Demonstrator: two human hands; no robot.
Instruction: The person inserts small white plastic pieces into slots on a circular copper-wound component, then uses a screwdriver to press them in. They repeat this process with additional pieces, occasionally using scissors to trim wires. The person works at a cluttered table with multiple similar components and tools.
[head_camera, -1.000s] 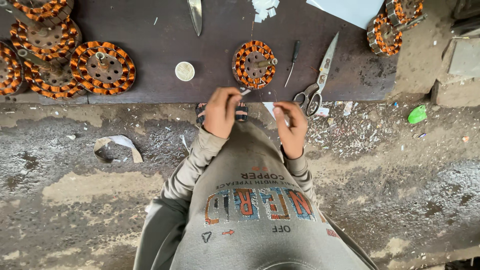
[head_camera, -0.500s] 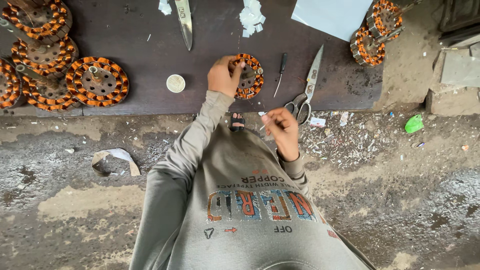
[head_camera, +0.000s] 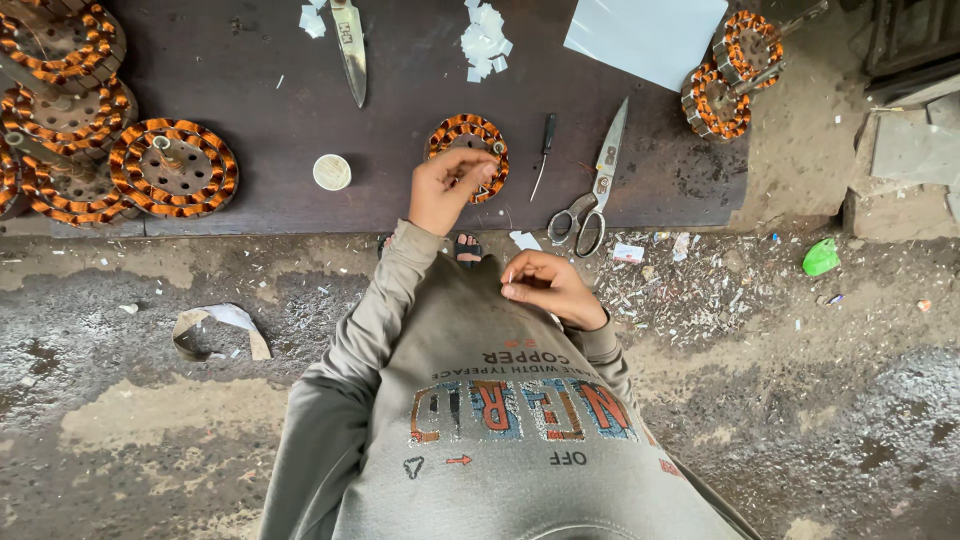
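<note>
A small round stator wound with orange copper coils (head_camera: 482, 133) lies on the dark board (head_camera: 250, 110). My left hand (head_camera: 448, 188) reaches forward and rests on its near edge, fingers curled over the windings. My right hand (head_camera: 552, 288) stays close to my chest, below the board's edge, with the fingertips pinched on what looks like a small pale slip; the slip is too small to make out well. Scissors (head_camera: 592, 192) and a thin dark screwdriver (head_camera: 544, 152) lie just right of the stator.
Several larger wound stators (head_camera: 172, 168) are stacked at the board's left, two more (head_camera: 726, 72) at its right. A knife (head_camera: 350, 45), white paper bits (head_camera: 486, 38), a pale sheet (head_camera: 645, 35) and a round white lid (head_camera: 332, 172) lie on the board. Scraps litter the concrete floor.
My left hand went from near my chest up onto the small stator and now sits on its edge. The right hand stayed low near my chest.
</note>
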